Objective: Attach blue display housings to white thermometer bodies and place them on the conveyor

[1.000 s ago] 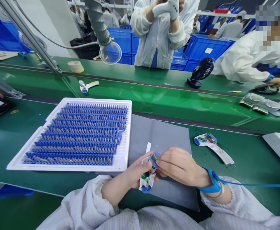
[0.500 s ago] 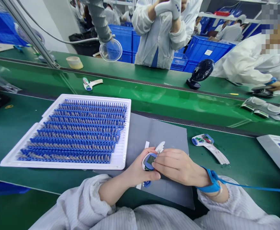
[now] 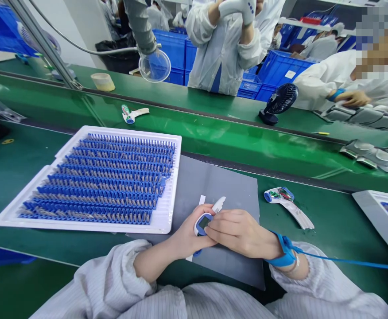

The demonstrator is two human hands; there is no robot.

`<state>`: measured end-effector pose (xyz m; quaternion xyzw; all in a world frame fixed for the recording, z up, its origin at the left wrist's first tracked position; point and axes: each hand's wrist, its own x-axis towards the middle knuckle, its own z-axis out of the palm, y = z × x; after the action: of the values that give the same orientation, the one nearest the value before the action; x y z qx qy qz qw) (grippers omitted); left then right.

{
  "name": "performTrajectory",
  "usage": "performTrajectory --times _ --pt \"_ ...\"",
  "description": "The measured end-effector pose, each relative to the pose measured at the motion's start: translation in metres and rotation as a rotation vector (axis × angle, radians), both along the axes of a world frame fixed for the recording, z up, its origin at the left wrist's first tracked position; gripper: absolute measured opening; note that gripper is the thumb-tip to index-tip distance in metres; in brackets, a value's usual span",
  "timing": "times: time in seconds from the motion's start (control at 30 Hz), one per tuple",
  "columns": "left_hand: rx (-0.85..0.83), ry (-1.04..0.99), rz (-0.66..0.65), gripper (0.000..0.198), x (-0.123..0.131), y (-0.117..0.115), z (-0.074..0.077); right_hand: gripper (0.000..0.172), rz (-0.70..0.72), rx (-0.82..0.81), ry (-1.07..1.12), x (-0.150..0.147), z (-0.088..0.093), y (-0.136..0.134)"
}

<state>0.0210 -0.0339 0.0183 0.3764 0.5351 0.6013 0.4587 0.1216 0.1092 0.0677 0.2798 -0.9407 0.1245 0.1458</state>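
Observation:
Above a grey mat (image 3: 227, 186), both hands are closed around a white and blue infrared thermometer (image 3: 203, 223) with a small dark display facing up. My left hand (image 3: 190, 232) grips its body from the left, thumb below the display. From the right, the fingers of my right hand (image 3: 240, 232) press against its edge beside the display. A white jagged-edged end (image 3: 219, 204) sticks out beyond my fingers; the rest of the handle is hidden. On the right lies an opened thermometer half (image 3: 287, 204) with its circuit board showing.
A white tray (image 3: 177, 186) of blue parts in rows stands at left. Another open thermometer piece (image 3: 132, 114) lies behind it. A black fan (image 3: 280, 102) and a fume hose (image 3: 142, 26) stand beyond. A blue cord (image 3: 347, 262) runs from my right wrist strap. Co-workers sit and stand opposite.
My right fingers have shifted slightly over the thermometer's blue edge, and less of its inside shows below the display. The view has shifted a little. A co-worker's hands at right have moved left.

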Motion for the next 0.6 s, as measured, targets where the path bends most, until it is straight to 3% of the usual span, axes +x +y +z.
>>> performTrajectory --times 0.3,0.4,0.47,0.53,0.6 --pt "-0.034 0.090 -0.034 0.034 0.000 0.002 0.002 0.017 -0.029 -0.025 -0.011 0.006 -0.017 0.005" --pt "-0.098 0.034 -0.051 0.044 0.002 0.002 -0.002 0.019 -0.073 -0.029 -0.014 0.007 -0.017 0.006" --pt "-0.141 -0.041 -0.052 0.064 0.004 0.002 -0.008 0.020 -0.189 -0.016 -0.046 0.008 -0.018 0.013" --pt "-0.152 -0.074 -0.031 0.079 0.005 0.002 -0.012 0.019 -0.403 -0.017 -0.093 0.008 -0.022 0.027" --pt "-0.172 -0.048 -0.003 0.079 0.006 0.002 -0.013 0.016 -0.629 -0.034 -0.115 0.008 -0.029 0.044"
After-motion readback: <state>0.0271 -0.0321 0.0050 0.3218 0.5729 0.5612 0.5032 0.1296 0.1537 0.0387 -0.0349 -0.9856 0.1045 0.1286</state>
